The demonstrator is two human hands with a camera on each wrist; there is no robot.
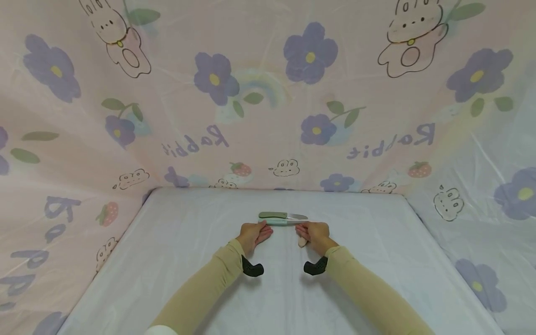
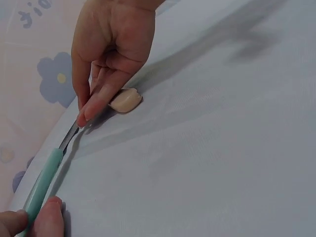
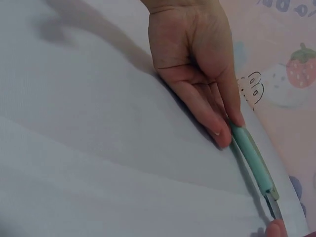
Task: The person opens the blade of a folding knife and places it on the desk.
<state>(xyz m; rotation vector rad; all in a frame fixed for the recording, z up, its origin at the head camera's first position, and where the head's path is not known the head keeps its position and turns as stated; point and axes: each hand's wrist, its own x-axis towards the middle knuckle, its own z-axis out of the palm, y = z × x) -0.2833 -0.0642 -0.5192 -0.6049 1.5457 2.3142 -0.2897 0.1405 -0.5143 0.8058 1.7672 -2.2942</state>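
fingers (image 3: 217, 123) of the left hand (image 1: 253, 234) pinch the teal handle of a teal-handled knife (image 1: 279, 222), while the right hand (image 1: 315, 232) has its fingers curled lightly at the blade end, thumb and forefinger closed on the metal as the left wrist view shows. going from large to small: a pink rabbit-print sheet (image 1: 268, 93) walls in a white tabletop (image 1: 188, 279). both hands meet near its far middle, with the knife lying flat between them and parallel to the back edge. just behind it lies a second knife with a grey-green handle (image 1: 282, 216), untouched. a small beige block (image 2: 126, 101), perhaps an eraser or piece of food, sits on the cloth just under the right palm. judging by this, the knife is gripped but not lifted, and the block looks whole, so any cutting seems still ahead.
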